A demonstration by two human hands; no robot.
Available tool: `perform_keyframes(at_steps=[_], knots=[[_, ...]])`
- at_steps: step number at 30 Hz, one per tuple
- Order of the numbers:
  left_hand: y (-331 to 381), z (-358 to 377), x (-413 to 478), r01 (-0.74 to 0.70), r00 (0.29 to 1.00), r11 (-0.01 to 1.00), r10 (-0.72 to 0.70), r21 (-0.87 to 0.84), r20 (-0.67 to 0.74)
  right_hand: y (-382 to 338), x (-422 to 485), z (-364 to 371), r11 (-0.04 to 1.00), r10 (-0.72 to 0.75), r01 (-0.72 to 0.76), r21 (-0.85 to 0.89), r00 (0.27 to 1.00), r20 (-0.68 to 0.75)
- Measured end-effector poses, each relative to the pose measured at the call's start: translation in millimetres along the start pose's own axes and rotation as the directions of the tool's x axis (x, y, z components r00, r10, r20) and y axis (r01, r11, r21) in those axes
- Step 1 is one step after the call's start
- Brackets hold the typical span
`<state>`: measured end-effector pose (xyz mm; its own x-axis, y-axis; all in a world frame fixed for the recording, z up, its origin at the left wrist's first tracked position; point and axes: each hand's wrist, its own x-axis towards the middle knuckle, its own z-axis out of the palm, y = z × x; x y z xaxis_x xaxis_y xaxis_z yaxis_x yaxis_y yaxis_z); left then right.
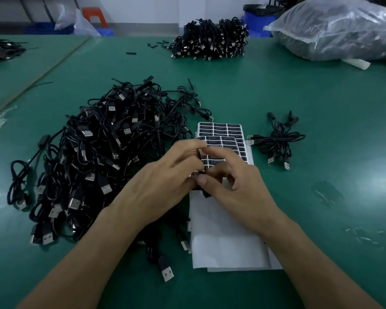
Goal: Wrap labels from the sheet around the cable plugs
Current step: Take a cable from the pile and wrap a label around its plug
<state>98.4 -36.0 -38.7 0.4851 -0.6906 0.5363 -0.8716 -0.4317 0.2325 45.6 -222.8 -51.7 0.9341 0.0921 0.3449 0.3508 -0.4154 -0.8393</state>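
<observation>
Head view: left hand [165, 186] and right hand [236, 188] pinch one black plug [202, 175] above the glossy label sheet [228, 139].

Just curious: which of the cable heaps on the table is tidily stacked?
The far stack at the table's back edge; the big pile and small bunch lie loose.

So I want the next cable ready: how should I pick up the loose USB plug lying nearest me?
Pinch the black moulded body behind the metal USB plug, across its narrow sides. Come from above with the left hand; the plug lies flat on the table, metal tip toward you, cord trailing up to the pile.
</observation>
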Motion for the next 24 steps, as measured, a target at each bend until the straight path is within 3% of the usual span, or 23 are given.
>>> perform_keyframes(at_steps=[4,8,14,18,22,24], knots=[[-5,-1,-4,0.137,0.987,0.990,-0.140,-0.035,-0.076,3,1,-1,1.000,-0.005,0.002,-0.017,0.990,-0.143],[-13,4,-3,0.334,0.931,0.914,-0.359,0.229,0.072,0,6,-6,0.993,-0.033,0.071,0.090,0.929,-0.367],[-22,10,6,0.413,0.811,0.765,-0.556,0.495,0.183,-3,7,-8,0.962,-0.044,0.175,0.208,0.854,-0.518],[-27,11,12,0.415,0.782,0.664,-0.610,0.622,0.129,-3,9,-10,0.952,0.027,0.156,0.264,0.816,-0.578],[-35,9,17,0.548,0.756,0.642,-0.654,0.536,0.011,0,12,-25,0.908,0.143,0.187,0.374,0.702,-0.698],[-35,9,19,0.582,0.744,0.640,-0.668,0.502,-0.010,1,13,-27,0.909,0.135,0.180,0.375,0.724,-0.677]])
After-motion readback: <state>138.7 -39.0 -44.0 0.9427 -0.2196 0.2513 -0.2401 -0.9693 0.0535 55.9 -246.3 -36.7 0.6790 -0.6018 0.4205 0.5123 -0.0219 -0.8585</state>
